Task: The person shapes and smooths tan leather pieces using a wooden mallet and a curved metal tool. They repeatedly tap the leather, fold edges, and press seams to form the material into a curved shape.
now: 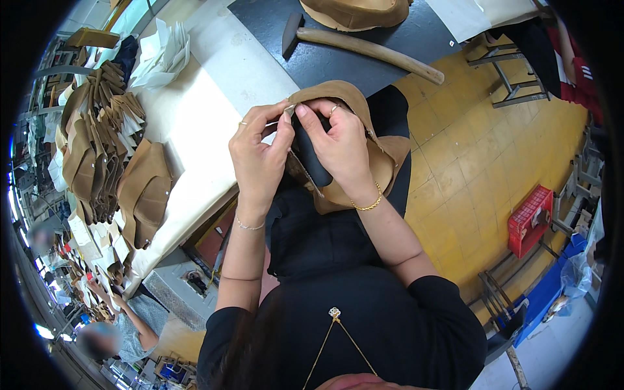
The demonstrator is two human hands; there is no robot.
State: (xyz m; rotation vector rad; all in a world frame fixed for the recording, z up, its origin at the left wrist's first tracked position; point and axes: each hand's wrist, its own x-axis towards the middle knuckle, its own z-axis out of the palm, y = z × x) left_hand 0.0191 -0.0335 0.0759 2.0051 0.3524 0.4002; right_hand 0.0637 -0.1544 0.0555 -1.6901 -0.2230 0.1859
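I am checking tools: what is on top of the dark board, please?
On the dark board lie a wooden-handled hammer and a brown leather-like piece, cut off by the picture's edge. What is beneath them is covered.

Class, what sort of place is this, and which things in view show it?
Probably a workshop making leather-like goods: stacked brown pieces lie on a pale worktable, a hammer lies on a dark board, and the left hand and right hand pinch a shaped brown piece.

hammer [364, 49] ahead of held pc [395, 151] | cut pcs [146, 192] L on tbl [201, 117]
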